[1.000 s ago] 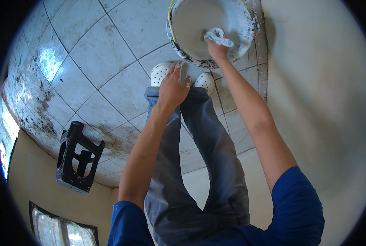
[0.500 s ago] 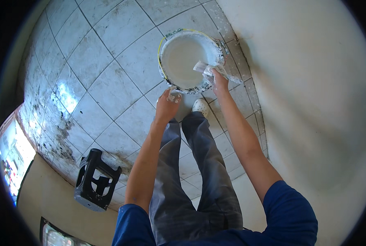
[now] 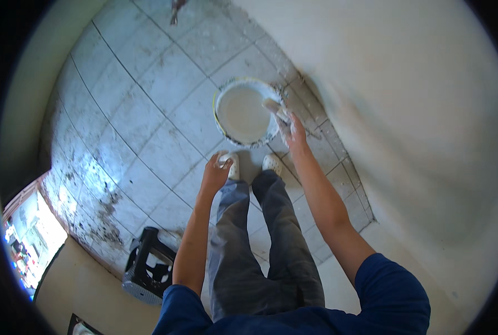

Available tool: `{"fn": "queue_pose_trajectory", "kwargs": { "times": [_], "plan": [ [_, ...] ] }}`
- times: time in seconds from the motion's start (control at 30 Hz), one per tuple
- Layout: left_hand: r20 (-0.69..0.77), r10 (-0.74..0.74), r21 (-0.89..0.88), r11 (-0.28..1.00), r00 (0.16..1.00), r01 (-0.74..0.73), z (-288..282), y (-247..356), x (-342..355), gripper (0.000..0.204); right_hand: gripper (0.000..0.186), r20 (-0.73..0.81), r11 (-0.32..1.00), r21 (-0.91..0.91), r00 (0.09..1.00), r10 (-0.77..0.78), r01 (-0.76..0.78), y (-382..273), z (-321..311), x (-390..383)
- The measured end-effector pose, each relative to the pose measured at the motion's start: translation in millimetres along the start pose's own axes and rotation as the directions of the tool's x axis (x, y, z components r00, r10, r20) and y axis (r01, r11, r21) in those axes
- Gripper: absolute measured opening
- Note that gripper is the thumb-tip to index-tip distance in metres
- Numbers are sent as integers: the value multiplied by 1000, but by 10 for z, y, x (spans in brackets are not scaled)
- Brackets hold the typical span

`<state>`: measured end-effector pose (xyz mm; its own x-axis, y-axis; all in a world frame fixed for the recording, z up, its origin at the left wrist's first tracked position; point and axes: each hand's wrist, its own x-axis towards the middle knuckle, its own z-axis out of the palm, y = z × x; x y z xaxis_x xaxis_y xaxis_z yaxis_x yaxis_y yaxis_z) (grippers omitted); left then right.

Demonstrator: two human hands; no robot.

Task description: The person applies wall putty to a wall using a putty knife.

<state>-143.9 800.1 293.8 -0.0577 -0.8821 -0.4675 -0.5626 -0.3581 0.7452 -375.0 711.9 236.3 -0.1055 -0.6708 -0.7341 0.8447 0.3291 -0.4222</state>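
Observation:
A round bucket (image 3: 277, 125) of milky white liquid (image 3: 242, 114) stands on the tiled floor in front of my feet. My right hand (image 3: 294, 134) is closed round a paintbrush (image 3: 272, 105), its pale bristle end pointing up and left over the bucket's right rim. White smears cover the brush and the fingers on it. My left hand (image 3: 215, 174) hangs below the bucket's near left side, apart from it. It holds nothing; thumb and fingers are spread in a curve, with white on them.
A pale wall (image 3: 416, 134) rises close on the right. At lower left is a black plastic stool (image 3: 148, 268), beside my left arm. White clogs (image 3: 272, 162) are on my feet. A dark reddish object (image 3: 176, 10) shows at the top edge; dark stains mark the left tiles.
My left hand has drawn back from the bucket's rim and its fingers have parted. The brush stays in my right hand at the right rim. The whole view has shifted and tilted.

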Motion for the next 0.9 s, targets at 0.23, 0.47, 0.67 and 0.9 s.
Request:
{"fn": "queue_pose_trajectory", "kwargs": {
  "times": [0.23, 0.47, 0.67, 0.9],
  "plan": [
    [-129, 191, -29, 980, 973, -196, -897, 853, -196, 25, 18, 133, 994, 75, 987, -91, 81, -701, 675, -1118],
    [38, 252, -118, 962, 967, -246, -1116, 1297, -336, 22, 22, 103, 800, 501, 895, -434, 330, -1596, 1032, -2651],
    [349, 139, -216, 974, 927, -64, -922, 2729, -663, 34, 25, -51, 493, 597, 643, -764, 633, -2703, 369, -3843],
    [575, 315, -163, 948, 755, -272, 7, 3644, -905, 32, 18, -462, 93, 526, 376, -803, 845, -3407, -1007, -5427]
  ]
}}
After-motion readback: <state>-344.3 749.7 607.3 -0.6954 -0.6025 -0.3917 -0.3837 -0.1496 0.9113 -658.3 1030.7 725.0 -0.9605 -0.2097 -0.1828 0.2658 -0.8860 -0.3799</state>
